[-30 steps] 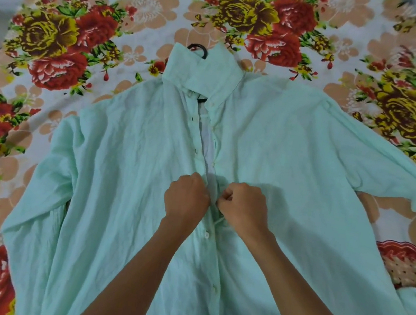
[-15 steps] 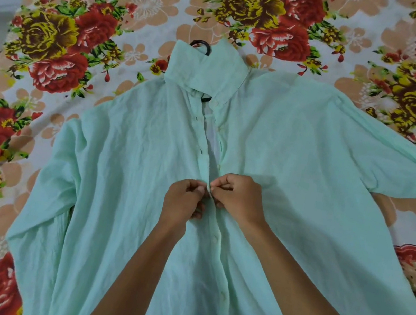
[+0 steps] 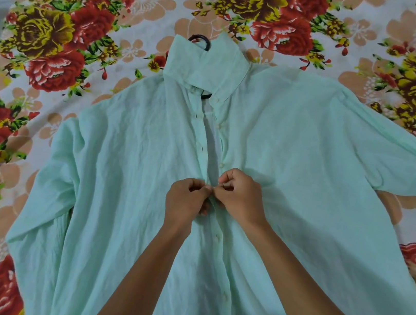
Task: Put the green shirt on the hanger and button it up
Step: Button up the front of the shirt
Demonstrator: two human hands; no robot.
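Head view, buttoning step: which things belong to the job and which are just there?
Job: green shirt; black hanger, hook showing above the collar; left hand and right hand, both pinching the placket.
Just there: floral bedsheet beneath the shirt.

The pale green shirt (image 3: 291,186) lies spread flat across the middle of the frame, wrinkled, buttoned below and open near the collar. The black hanger (image 3: 201,41) hook shows above the collar, upper centre.
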